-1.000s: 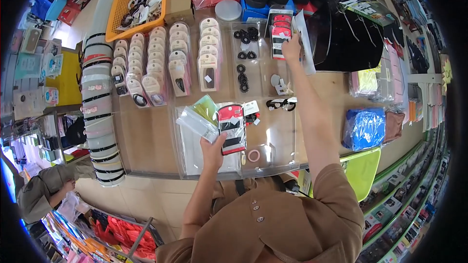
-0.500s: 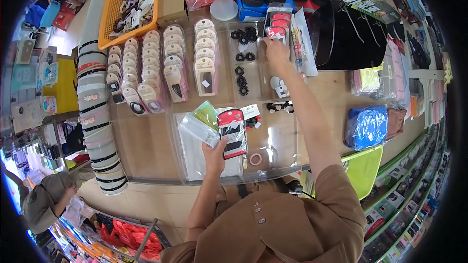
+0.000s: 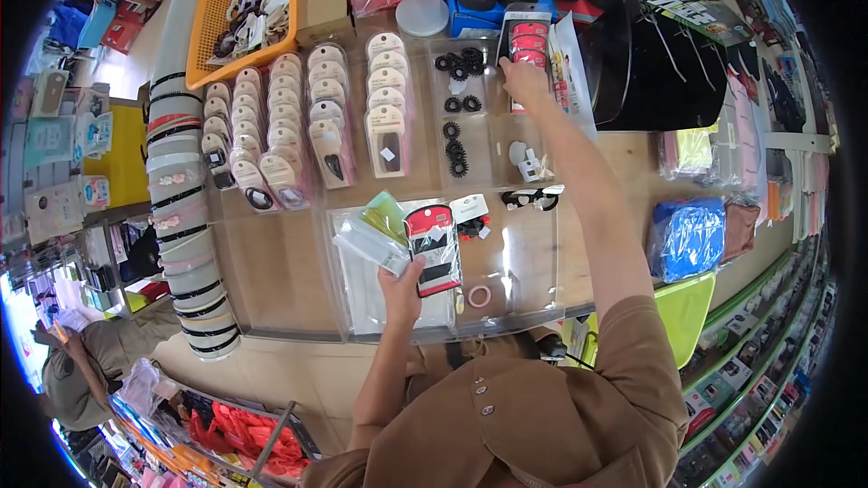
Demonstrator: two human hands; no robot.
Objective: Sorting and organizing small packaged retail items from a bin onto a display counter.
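My left hand [image 3: 400, 294] is closed on a flat red-and-black packet [image 3: 434, 258]. Clear plastic packets [image 3: 369, 239], one partly yellow-green, fan out to the left from the same hand. At the back right, my right hand [image 3: 526, 83] lies over the front of a row of red-topped packets [image 3: 528, 38] in a clear compartment. Its fingers curl at the left edge of the front packet, whose red lower edge peeks out below the hand. The fingertips are partly hidden.
Rows of carded hair clips [image 3: 387, 117] stand left of black coil hair ties [image 3: 457, 149]. An orange basket [image 3: 201, 45] and a column of headbands [image 3: 181, 190] line the left. A pink ring [image 3: 479, 296] lies near the front; a blue packet [image 3: 687, 235] sits right.
My right hand has drawn slightly toward me over the red-topped row, uncovering more packets behind it. My left hand keeps its packets nearly still. At far left, another person's arm has moved.
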